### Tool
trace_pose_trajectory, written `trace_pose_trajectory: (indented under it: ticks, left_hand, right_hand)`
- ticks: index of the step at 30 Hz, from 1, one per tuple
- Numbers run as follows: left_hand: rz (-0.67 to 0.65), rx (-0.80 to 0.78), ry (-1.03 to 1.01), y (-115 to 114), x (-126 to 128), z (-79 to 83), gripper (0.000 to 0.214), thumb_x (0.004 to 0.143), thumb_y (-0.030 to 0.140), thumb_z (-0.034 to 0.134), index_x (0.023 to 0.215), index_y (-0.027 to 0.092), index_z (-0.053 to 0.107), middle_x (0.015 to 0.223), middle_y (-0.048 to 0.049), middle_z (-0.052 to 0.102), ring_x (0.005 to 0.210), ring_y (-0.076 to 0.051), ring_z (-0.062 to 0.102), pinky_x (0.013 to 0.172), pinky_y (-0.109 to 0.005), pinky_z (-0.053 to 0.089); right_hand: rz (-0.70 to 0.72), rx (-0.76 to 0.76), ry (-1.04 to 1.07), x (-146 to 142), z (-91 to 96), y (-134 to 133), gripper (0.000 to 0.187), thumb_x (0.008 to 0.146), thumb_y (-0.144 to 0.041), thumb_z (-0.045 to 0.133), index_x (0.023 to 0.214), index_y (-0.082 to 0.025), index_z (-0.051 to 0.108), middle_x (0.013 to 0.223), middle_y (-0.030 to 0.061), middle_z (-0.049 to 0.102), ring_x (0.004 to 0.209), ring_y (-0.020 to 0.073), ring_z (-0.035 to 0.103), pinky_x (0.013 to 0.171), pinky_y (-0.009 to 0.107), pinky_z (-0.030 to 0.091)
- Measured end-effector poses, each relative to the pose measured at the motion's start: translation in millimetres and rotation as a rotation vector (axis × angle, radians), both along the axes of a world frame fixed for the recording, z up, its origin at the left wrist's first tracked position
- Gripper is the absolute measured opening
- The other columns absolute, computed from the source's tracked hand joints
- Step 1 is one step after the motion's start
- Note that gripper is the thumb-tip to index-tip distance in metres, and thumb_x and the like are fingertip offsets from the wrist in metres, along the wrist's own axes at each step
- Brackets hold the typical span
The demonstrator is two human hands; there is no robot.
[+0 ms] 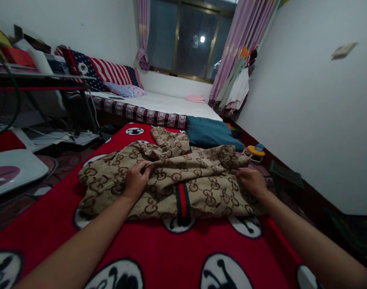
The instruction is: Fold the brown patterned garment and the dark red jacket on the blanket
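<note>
A tan garment (pixel 171 176) with a brown ring pattern and a green and red stripe lies rumpled on a red blanket (pixel 159 249) with black and white round prints. My left hand (pixel 137 180) pinches a fold of the garment near its middle left. My right hand (pixel 252 180) grips the cloth at its right edge, fingers curled into it.
A folded blue cloth (pixel 210 134) lies behind the garment. Beyond it is a bed (pixel 168 102) with a pink pillow and a flag-print cover. A cluttered desk (pixel 35 76) stands left, a white wall right, clothes hang by the window curtain (pixel 243 44).
</note>
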State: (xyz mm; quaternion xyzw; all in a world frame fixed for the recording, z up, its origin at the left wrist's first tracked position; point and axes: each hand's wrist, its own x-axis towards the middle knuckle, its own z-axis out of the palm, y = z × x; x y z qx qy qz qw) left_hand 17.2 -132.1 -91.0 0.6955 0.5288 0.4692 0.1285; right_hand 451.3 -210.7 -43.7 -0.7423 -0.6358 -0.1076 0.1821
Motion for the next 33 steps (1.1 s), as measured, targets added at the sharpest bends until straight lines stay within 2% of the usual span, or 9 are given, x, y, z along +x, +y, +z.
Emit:
trace_pose_trajectory:
  ticks: [6, 10, 14, 19, 22, 24, 28, 31, 33]
  left_hand:
    - [0.011, -0.015, 0.027, 3.8, 0.6, -2.7, 0.033, 0.09, 0.044, 0.046, 0.097, 0.02, 0.068, 0.095, -0.0042, 0.072, 0.088, -0.021, 0.064, 0.081, -0.028, 0.046]
    - [-0.018, 0.014, 0.03, 4.1, -0.5, -3.5, 0.032, 0.091, 0.043, 0.047, 0.095, 0.02, 0.068, 0.092, -0.0045, 0.072, 0.087, -0.02, 0.065, 0.08, -0.027, 0.046]
    - [-0.008, 0.076, 0.017, 6.0, -0.5, -6.6, 0.027, 0.09, 0.039, 0.05, 0.091, 0.02, 0.069, 0.087, -0.003, 0.072, 0.082, -0.019, 0.065, 0.075, -0.026, 0.046]
    - [-0.01, 0.179, 0.029, 7.2, 0.1, -10.0, 0.024, 0.089, 0.036, 0.053, 0.09, 0.019, 0.07, 0.086, -0.0036, 0.073, 0.079, -0.019, 0.066, 0.075, -0.026, 0.047]
    - [-0.037, 0.207, 0.038, 4.4, 1.3, -9.9, 0.024, 0.09, 0.036, 0.052, 0.092, 0.019, 0.07, 0.088, -0.004, 0.073, 0.082, -0.018, 0.067, 0.077, -0.026, 0.047]
    - [-0.052, 0.195, 0.042, 2.3, 0.8, -8.1, 0.027, 0.091, 0.038, 0.051, 0.093, 0.018, 0.07, 0.09, -0.0045, 0.073, 0.085, -0.019, 0.067, 0.079, -0.027, 0.047]
    - [-0.137, 0.014, 0.136, 2.4, -12.1, 2.9, 0.04, 0.081, 0.051, 0.062, 0.105, 0.019, 0.068, 0.1, -0.0054, 0.072, 0.094, -0.023, 0.066, 0.084, -0.03, 0.048]
    - [-0.334, -0.191, 0.312, 5.3, -27.7, 18.3, 0.073, 0.06, 0.052, 0.079, 0.124, 0.022, 0.06, 0.115, -0.0046, 0.069, 0.104, -0.026, 0.064, 0.088, -0.031, 0.048]
    - [-0.408, -0.24, 0.434, 5.7, -31.5, 30.8, 0.081, 0.053, 0.047, 0.084, 0.126, 0.023, 0.059, 0.118, -0.004, 0.068, 0.105, -0.027, 0.063, 0.087, -0.031, 0.048]
  right_hand:
    - [-0.077, 0.081, 0.057, 0.6, -8.5, 10.1, 0.034, 0.08, -0.017, 0.049, 0.109, -0.015, 0.067, 0.114, 0.0111, 0.067, 0.108, 0.0243, 0.06, 0.097, 0.035, 0.044]
    - [-0.23, 0.026, 0.105, -11.1, -10.4, 42.7, 0.067, 0.083, -0.037, 0.058, 0.137, -0.001, 0.042, 0.135, 0.0239, 0.051, 0.127, 0.0313, 0.047, 0.104, 0.039, 0.038]
    - [-0.302, 0.002, 0.021, -20.4, -12.2, 69.0, 0.072, 0.082, -0.033, 0.061, 0.142, -0.004, 0.035, 0.145, 0.0209, 0.044, 0.135, 0.0331, 0.037, 0.107, 0.041, 0.034]
    - [-0.047, -0.034, -0.298, -46.8, -2.9, 100.2, 0.067, 0.079, -0.008, 0.051, 0.145, -0.017, 0.039, 0.149, 0.0096, 0.043, 0.138, 0.0312, 0.033, 0.106, 0.041, 0.036]
    - [0.143, -0.158, -0.424, -65.2, 2.5, 118.6, 0.074, 0.081, -0.008, 0.047, 0.151, -0.023, 0.029, 0.153, 0.0081, 0.037, 0.141, 0.0341, 0.025, 0.102, 0.046, 0.039]
    - [0.195, -0.255, -0.478, -74.2, 5.3, 125.5, 0.075, 0.082, -0.01, 0.046, 0.152, -0.024, 0.025, 0.149, 0.0104, 0.043, 0.138, 0.0348, 0.03, 0.098, 0.047, 0.04]
    - [0.194, -0.366, -0.542, -80.7, 15.4, 123.7, 0.056, 0.082, -0.013, 0.051, 0.138, -0.018, 0.048, 0.119, 0.0153, 0.066, 0.115, 0.0287, 0.054, 0.092, 0.039, 0.04]
    - [0.149, -0.376, -0.543, -76.9, 33.1, 117.5, 0.033, 0.077, -0.013, 0.059, 0.108, -0.016, 0.068, 0.102, 0.014, 0.071, 0.101, 0.0268, 0.062, 0.083, 0.033, 0.04]
    - [0.103, -0.357, -0.515, -73.2, 52.2, 115.1, 0.023, 0.074, -0.014, 0.062, 0.094, -0.016, 0.072, 0.095, 0.0137, 0.072, 0.092, 0.0267, 0.064, 0.076, 0.032, 0.04]
